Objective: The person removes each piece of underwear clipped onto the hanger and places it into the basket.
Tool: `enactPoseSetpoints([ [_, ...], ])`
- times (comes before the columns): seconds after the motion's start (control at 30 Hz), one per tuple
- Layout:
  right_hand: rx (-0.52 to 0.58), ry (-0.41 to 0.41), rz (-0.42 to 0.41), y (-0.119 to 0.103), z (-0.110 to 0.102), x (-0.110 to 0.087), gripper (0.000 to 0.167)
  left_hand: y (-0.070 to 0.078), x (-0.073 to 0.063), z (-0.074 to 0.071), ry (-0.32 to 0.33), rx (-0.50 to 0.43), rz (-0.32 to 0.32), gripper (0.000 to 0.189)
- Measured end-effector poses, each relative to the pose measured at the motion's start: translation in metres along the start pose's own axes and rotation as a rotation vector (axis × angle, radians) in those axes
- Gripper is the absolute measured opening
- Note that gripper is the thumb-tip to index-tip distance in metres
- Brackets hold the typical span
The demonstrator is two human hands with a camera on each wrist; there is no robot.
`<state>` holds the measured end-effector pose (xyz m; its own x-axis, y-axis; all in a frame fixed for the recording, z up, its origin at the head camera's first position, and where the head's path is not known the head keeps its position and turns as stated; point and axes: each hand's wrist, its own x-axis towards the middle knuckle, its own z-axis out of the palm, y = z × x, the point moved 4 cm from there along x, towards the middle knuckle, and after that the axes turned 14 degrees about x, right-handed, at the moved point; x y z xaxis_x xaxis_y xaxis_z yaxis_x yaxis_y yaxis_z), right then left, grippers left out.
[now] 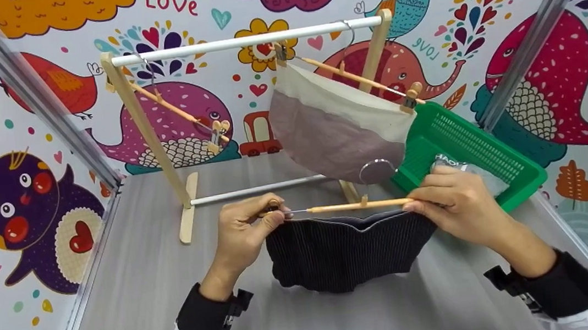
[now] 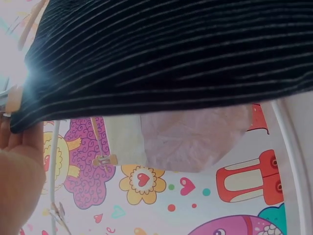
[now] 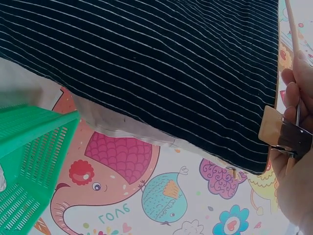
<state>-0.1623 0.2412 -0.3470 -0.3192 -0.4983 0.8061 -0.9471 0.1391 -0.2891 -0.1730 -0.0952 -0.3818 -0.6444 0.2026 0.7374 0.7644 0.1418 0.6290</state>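
Note:
A wooden clip hanger (image 1: 335,208) with a metal hook is held level above the table. From it hangs a black garment with thin white stripes (image 1: 351,255), its exact kind unclear. My left hand (image 1: 246,228) pinches the hanger's left end at the clip, and its fingers touch the cloth's corner in the left wrist view. My right hand (image 1: 459,201) grips the other end, around a wooden clip (image 3: 271,126) that bites the garment's top edge. The left clip (image 2: 13,100) is partly lost in glare.
Behind stands a small garment rack (image 1: 252,41). On it hang a bare clip hanger (image 1: 168,104) at left and, at right, a hanger with a white-and-mauve garment (image 1: 330,122). A green basket (image 1: 523,183) holding a clear plastic packet (image 1: 486,176) sits at right.

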Motion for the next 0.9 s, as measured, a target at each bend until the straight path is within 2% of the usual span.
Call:
enactPoseSetpoints([
  [0.37, -0.021, -0.008, -0.012, 0.0017, 0.0006, -0.0026, 0.031, 0.0023, 0.0009, -0.0001, -0.004, 0.034, 0.033, 0.018],
  [0.8, -0.032, -0.025, -0.011, 0.0022, 0.0, -0.0026, 0.031, -0.0001, -0.0048, 0.0022, -0.042, -0.022, -0.062, 0.023],
  [0.9, -0.024, -0.019, -0.014, 0.0025, 0.0, -0.0031, 0.032, 0.0014, -0.0035, 0.0027, -0.07, 0.0, -0.07, 0.027],
])
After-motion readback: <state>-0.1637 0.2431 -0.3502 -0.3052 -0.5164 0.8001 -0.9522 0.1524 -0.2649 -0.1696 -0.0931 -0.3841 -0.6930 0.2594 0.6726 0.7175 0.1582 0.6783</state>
